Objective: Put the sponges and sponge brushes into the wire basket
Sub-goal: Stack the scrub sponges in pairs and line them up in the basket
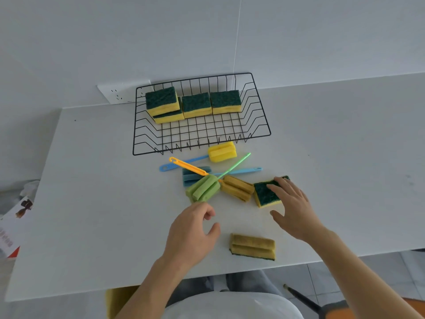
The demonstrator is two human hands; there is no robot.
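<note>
Reaching over the white surface [92,180], the right hand [296,210] spreads its fingers on a green-topped sponge [264,194], not yet gripping it. The left hand [190,233] hovers loosely curled, empty, near the green sponge brush [203,188]. Four sponges [196,104] sit in the far wire basket [259,107].
</note>
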